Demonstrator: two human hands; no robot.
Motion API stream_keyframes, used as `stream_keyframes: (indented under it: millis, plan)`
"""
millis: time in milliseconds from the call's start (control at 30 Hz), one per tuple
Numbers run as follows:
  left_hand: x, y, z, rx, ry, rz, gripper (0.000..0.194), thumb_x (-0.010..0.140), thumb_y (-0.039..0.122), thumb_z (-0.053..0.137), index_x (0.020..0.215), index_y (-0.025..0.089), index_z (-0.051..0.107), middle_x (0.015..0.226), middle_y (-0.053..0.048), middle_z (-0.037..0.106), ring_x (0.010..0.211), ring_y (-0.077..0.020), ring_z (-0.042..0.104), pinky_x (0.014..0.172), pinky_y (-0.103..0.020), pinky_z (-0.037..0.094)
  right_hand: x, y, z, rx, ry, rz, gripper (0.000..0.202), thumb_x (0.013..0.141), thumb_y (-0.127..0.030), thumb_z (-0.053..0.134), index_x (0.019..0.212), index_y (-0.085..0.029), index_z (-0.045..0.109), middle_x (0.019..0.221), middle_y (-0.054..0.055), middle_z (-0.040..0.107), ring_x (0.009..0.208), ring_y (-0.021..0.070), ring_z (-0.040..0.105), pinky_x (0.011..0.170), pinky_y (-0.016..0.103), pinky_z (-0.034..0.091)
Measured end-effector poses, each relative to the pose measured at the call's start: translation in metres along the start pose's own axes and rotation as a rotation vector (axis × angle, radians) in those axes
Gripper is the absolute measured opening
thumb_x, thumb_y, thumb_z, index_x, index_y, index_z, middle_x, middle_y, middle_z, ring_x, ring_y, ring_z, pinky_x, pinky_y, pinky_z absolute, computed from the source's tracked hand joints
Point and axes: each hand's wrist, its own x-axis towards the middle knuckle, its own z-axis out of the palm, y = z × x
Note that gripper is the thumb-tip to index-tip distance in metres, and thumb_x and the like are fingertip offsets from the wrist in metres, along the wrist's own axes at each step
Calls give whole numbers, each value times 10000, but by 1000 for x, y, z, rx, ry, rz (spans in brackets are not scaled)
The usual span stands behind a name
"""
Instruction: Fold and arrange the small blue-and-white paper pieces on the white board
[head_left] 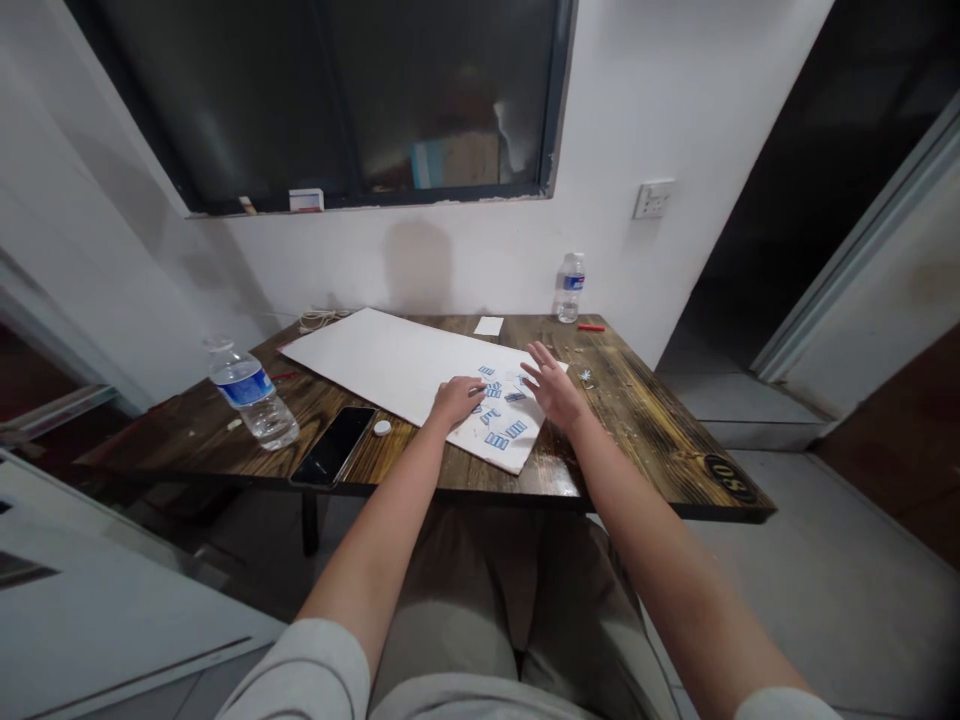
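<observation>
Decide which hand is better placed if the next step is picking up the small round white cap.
Probably the left hand: the cap lies to its left, while the right hand, fingers spread, is farther away, across the scattered flat blue-and-white pieces.

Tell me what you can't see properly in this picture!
All in the head view:
Anything beneath the left hand: the hand covers it.
Fine marks on the blue-marked pieces: too small.
Words on the nearer bottle's label: too small.
Rest of the right sleeve: cut off by the bottom edge.
</observation>
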Motion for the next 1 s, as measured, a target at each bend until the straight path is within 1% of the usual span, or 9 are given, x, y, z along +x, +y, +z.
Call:
stream_keyframes:
  millis: [100,200,300,467,600,667,733,833,1000]
  plan:
    - [0,0,0,6,-2,-1,317,888,391,554,1156,317,707,1336,24,629,1282,-217,519,1084,-365,371,6,5,-5,29,134,-16,394,530,-274,871,881,-268,693,981,-14,736,825,127,671,688,221,541]
    - [0,-1,1,5,3,-2,317,887,386,555,1156,312,707,1332,25,632,1284,-216,516,1083,-360,371,7,6,-12,112,184,9,341,527,-293,897,685,-213,605,516,-88,556,431,45,488,398,141,397]
    - [0,-1,1,4,-1,7,324,887,385,554,1162,302,704,1334,21,631,1287,-218,513,1076,-360,377,6,3,-12,160,201,17,363,592,-407,872,666,-210,577,397,-128,389,350,42,417,348,141,366]
    - [0,-1,0,1,4,4,315,888,381,554,1153,306,706,1326,26,636,1285,-211,516,1079,-358,373,5,3,-6,75,256,-39,450,463,-303,925,798,-225,634,718,-63,698,533,80,618,548,202,535]
    - [0,0,-1,6,-1,2,315,888,393,553,1150,316,710,1331,27,633,1284,-219,517,1080,-366,375,5,5,-7,-41,219,0,464,562,-579,834,622,-210,558,524,-57,591,459,114,583,541,265,535]
    - [0,1,-1,14,-4,3,322,890,398,547,1157,316,707,1336,24,629,1283,-221,518,1077,-367,378,6,7,-10,-120,207,-7,581,664,-741,668,518,-220,459,433,-50,476,577,170,655,630,301,552]
    - [0,1,-2,20,-10,-3,326,893,401,542,1161,313,705,1341,20,626,1285,-220,516,1077,-366,378,8,9,-12,-288,229,-34,597,695,-785,592,527,-220,499,509,-8,559,741,212,695,736,341,551]
    - [-1,2,-2,14,-11,-5,327,894,399,540,1162,308,703,1336,14,629,1285,-216,515,1080,-363,375,8,13,-13,-755,233,-98,494,728,-685,645,806,-201,701,1022,91,729,1076,254,640,976,406,470]
    - [-1,3,-2,26,-8,3,332,891,393,541,1174,316,697,1348,15,620,1294,-222,506,1084,-375,376,0,16,-9,-1579,92,77,614,838,-558,625,1338,-205,582,1500,132,446,1423,356,298,1152,573,184]
